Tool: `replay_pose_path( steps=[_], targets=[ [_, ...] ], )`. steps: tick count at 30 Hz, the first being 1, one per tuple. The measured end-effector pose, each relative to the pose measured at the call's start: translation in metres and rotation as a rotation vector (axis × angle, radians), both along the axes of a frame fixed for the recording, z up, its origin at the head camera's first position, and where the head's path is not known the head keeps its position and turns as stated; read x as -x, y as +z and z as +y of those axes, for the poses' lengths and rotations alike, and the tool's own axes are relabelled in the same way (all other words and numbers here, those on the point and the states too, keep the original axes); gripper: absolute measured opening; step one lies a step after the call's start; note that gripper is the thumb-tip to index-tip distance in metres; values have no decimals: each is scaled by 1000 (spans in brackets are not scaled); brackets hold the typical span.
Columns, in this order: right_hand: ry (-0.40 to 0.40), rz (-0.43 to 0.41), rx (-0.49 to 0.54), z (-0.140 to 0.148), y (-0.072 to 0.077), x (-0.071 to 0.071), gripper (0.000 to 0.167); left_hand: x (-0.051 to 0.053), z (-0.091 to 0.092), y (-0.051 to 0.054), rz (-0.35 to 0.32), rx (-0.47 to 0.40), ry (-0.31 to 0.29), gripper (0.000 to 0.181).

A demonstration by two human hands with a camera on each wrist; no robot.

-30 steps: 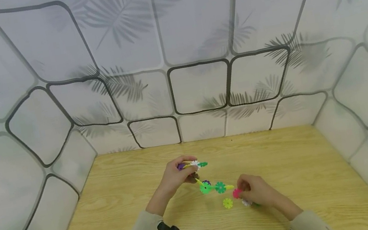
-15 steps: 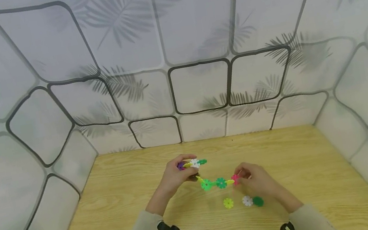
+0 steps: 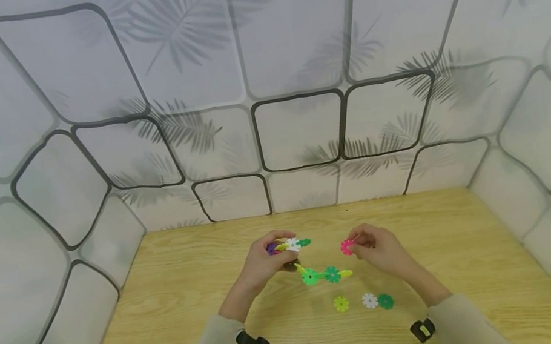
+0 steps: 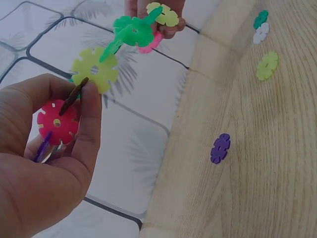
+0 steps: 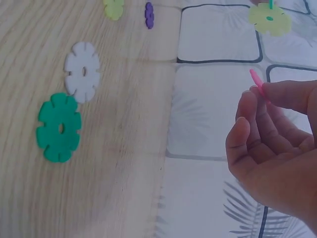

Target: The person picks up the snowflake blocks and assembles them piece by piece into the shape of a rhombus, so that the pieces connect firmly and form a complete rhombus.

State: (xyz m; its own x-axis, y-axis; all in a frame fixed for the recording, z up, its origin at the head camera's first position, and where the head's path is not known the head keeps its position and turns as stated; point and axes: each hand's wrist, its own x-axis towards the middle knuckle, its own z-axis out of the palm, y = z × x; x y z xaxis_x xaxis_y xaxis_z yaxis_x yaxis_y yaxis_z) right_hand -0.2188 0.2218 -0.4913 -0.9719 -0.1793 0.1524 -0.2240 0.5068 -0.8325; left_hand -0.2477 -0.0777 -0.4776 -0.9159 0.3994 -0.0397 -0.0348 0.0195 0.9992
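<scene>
My left hand holds a chain of slotted snowflake discs linked edge to edge. Its thumb and finger pinch near a brown disc, with a red-pink disc by the palm. From there a yellow disc and a bright green disc lead to a teal disc and a yellow end disc. White and green discs stick out above the hand. My right hand pinches a loose pink snowflake disc, raised just above the chain's yellow end and apart from it.
On the wooden table lie a yellow disc, a white disc and a green disc; the last two touch or nearly touch. A purple disc lies below the chain. Patterned walls enclose the back and sides.
My right hand has lifted the pink disc from near the table, past the chain's yellow end and farther up, uncovering the white and green discs. The left hand stays nearly still.
</scene>
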Motion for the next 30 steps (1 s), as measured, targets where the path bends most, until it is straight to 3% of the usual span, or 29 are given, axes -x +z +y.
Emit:
replay_pose_path(
  steps=[9,18,30],
  targets=[
    [29,28,19,-11,3,7,27,-1,0,-2,21,-6,-28,43],
    [48,-37,105,-23,11,10,24,-1,0,-4,28,-12,-50,43],
    [57,-59,127,-36,12,9,21,-3,3,-2,30,-4,-56,41]
  ],
)
